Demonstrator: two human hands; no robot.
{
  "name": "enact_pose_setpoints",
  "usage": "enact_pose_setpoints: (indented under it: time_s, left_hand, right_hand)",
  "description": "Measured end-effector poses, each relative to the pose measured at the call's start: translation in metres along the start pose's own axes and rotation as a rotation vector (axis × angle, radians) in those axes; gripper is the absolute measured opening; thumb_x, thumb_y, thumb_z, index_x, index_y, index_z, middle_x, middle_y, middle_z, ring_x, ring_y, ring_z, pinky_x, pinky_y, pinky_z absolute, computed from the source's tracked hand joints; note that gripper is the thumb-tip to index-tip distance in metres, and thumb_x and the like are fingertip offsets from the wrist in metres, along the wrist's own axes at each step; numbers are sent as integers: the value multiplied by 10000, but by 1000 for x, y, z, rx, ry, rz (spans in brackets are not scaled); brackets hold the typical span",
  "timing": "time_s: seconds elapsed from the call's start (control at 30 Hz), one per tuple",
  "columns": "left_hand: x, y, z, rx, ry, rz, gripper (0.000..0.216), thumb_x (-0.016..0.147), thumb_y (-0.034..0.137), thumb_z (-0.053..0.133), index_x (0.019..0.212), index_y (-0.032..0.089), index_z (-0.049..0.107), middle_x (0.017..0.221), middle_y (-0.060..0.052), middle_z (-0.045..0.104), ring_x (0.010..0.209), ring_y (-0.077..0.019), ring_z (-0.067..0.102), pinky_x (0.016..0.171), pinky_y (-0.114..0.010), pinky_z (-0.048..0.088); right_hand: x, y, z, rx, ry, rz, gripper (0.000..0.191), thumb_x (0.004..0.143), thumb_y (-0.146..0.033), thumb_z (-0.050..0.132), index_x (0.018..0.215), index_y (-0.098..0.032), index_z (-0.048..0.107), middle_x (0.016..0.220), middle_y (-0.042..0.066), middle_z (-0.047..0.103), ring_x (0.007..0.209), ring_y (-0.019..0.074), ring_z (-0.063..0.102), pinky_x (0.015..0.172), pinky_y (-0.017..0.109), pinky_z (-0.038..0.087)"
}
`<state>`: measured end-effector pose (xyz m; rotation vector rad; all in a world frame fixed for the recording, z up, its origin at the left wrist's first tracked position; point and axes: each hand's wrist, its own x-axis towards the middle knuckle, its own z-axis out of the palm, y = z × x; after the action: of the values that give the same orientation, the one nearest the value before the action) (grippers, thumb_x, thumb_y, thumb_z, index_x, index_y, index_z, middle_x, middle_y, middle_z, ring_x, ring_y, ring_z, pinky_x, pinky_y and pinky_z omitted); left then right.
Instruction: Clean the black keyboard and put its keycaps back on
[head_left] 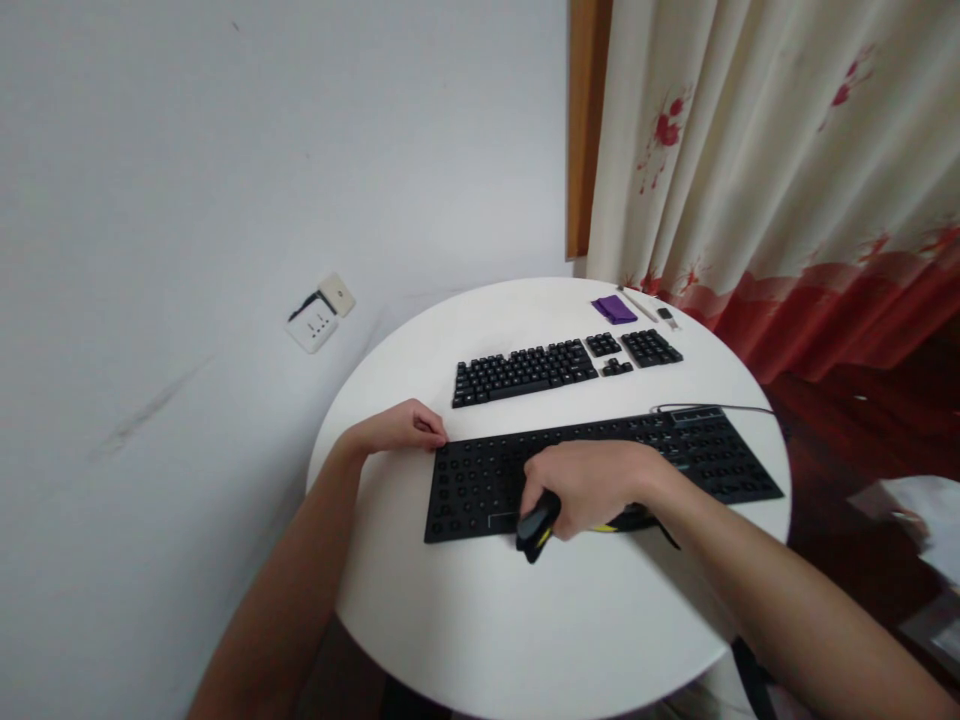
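Note:
A black keyboard base [480,480] with its keycaps off lies across the middle of the round white table, a cable running from its far right side. The curled fingers of my left hand [409,427] grip its far left corner. My right hand [592,480] is closed around a black-and-yellow handheld tool [538,522], held over the base's near edge. Its dark front end points toward me and to the left; my hand and wrist hide much of the tool, so its kind is unclear. Behind the base, the removed black keycaps [525,370] lie arranged in keyboard order.
At the table's far right lie a folded purple cloth [615,309], a slim pale tool [639,304] and a small black-and-white item [666,317]. A wall with a socket [313,323] stands to the left. A curtain [720,180] hangs behind, on the right.

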<state>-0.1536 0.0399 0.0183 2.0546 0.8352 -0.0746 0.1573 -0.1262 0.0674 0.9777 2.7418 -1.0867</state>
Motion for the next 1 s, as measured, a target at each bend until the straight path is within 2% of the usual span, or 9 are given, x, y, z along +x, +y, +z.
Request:
enact_pose_setpoints:
  time_s: [0.1, 0.2, 0.27, 0.33, 0.5, 0.67, 0.77, 0.87, 1.0]
  left_hand:
    - [0, 0, 0, -5, -2, 8, 294, 816, 434, 722, 803, 145, 769, 744, -54, 719, 689, -149, 618, 665, -230, 468]
    - [0, 0, 1, 6, 7, 6, 289, 815, 429, 722, 794, 145, 770, 731, -51, 714, 680, -146, 613, 657, -225, 463]
    - [0, 1, 1, 2, 4, 3, 286, 815, 426, 720, 793, 145, 770, 737, -49, 714, 686, -146, 612, 662, -225, 465]
    - [-1, 2, 1, -16, -2, -1, 282, 815, 423, 718, 800, 146, 770, 748, -47, 714, 694, -147, 611, 668, -226, 467]
    - [-1, 5, 1, -37, -3, -3, 282, 811, 419, 722, 797, 141, 768, 738, -51, 709, 688, -147, 604, 664, -229, 462]
    - [-1, 5, 2, -32, 4, 5, 291, 802, 427, 732, 763, 140, 761, 708, -46, 699, 664, -139, 596, 650, -224, 456]
    - [-1, 4, 2, -41, 3, 7, 302, 802, 441, 732, 765, 142, 759, 705, -42, 697, 660, -137, 598, 644, -221, 456]
    - [-1, 2, 2, -52, 3, 4, 302, 807, 444, 730, 768, 145, 757, 711, -42, 695, 660, -136, 595, 638, -220, 453]
    - [-1, 2, 1, -53, 0, -2, 293, 805, 433, 733, 769, 143, 756, 717, -44, 695, 664, -136, 591, 641, -221, 449]
  right_hand:
    - [-15, 10, -9, 109, -48, 53, 366, 722, -182, 640, 1059, -213, 778, 776, -13, 695, 672, 141, 603, 593, 224, 395]
    - [-16, 19, -14, 55, 157, 99, 409, 724, -166, 657, 1116, -222, 760, 920, 21, 719, 798, 172, 626, 691, 247, 422]
    - [-9, 21, -14, -58, 342, 146, 411, 752, -188, 659, 1154, -225, 739, 993, 58, 704, 872, 204, 618, 744, 277, 418]
    - [2, 18, -10, -152, 449, 172, 381, 795, -224, 638, 1166, -231, 724, 1018, 79, 675, 903, 221, 605, 759, 297, 408]
    - [10, 9, -1, -214, 347, 118, 393, 781, -189, 606, 1152, -255, 719, 1005, 77, 650, 905, 229, 610, 729, 311, 399]
    - [-12, 26, -9, -340, 456, 442, 346, 777, -217, 607, 1098, -188, 732, 1008, 125, 674, 875, 262, 617, 706, 348, 394]
    - [-17, 39, -15, -349, 578, 535, 331, 819, -234, 576, 1113, -192, 722, 1017, 121, 662, 852, 250, 608, 690, 344, 383]
    - [-9, 38, -15, -301, 603, 435, 345, 841, -255, 583, 1161, -219, 705, 1020, 98, 647, 855, 228, 600, 703, 330, 383]
    - [8, 24, -4, -283, 473, 225, 341, 823, -237, 618, 1151, -230, 707, 1005, 86, 636, 897, 225, 607, 731, 322, 394]
